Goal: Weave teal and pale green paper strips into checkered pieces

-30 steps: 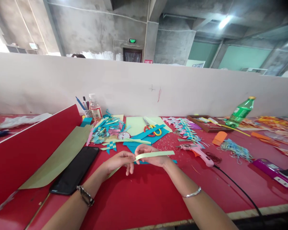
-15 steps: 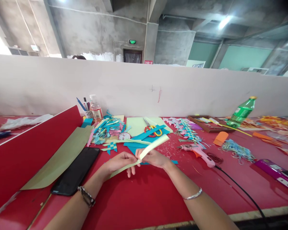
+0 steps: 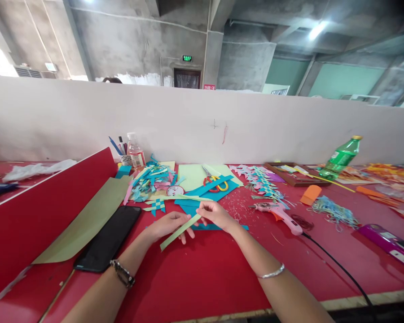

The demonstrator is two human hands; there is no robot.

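Observation:
A pale green paper strip [image 3: 179, 233] slants down to the left between my hands, its lower end free above the red tabletop. My right hand [image 3: 217, 215] pinches the strip's upper end between thumb and fingers. Against the strip rests my left hand [image 3: 170, 224], fingers apart and partly behind the paper; it does not appear to grip. Just beyond lie blue paper sheets [image 3: 188, 208], longer pale green strips [image 3: 188, 197] and scissors [image 3: 218, 185] with red and yellow handles. A small blue-and-green woven paper piece [image 3: 157, 205] lies to the left.
A black phone [image 3: 109, 240] and a large green sheet [image 3: 87, 224] lie left, beside a red divider [image 3: 50, 211]. Paper scraps [image 3: 155, 179] heap near a clear bottle [image 3: 135, 152]. On the right are a corded pink glue gun [image 3: 279, 215], a purple power strip [image 3: 387, 244] and a green bottle [image 3: 341, 159].
The strip's end that pointed up to the right is no longer raised; the strip now runs only down to the left. My right fingers have shifted to its upper end.

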